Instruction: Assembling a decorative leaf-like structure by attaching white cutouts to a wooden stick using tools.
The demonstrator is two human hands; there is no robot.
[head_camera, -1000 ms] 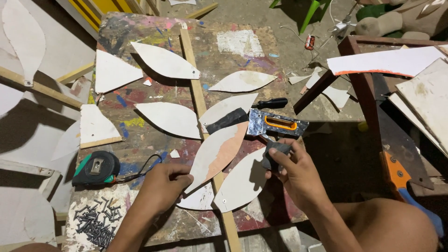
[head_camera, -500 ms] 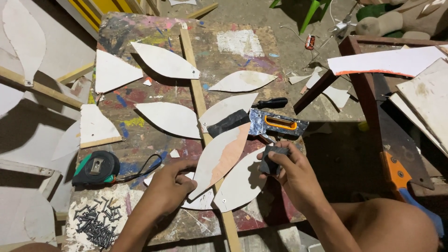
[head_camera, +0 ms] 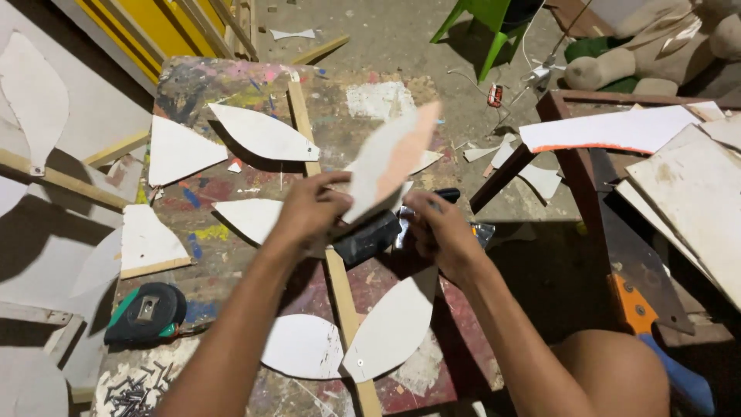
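Leaf-shaped board piece (head_camera: pixel 390 158), thin, light, stiff, raised above the wooden strip (head_camera: pixel 340 270): left hand (head_camera: pixel 309 212) pinches its lower end, best held by edges; right hand (head_camera: pixel 436 228) apparently clasps a dark tool (head_camera: pixel 370 238), blurred.

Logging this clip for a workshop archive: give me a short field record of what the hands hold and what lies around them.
left hand: lifts a leaf-shaped white board piece, blurred
right hand: grips a dark tool, kind unclear
surface: paint-stained workboard
on it: wooden strip, white leaf cutouts
lower left: tape measure, nails
right: handsaw
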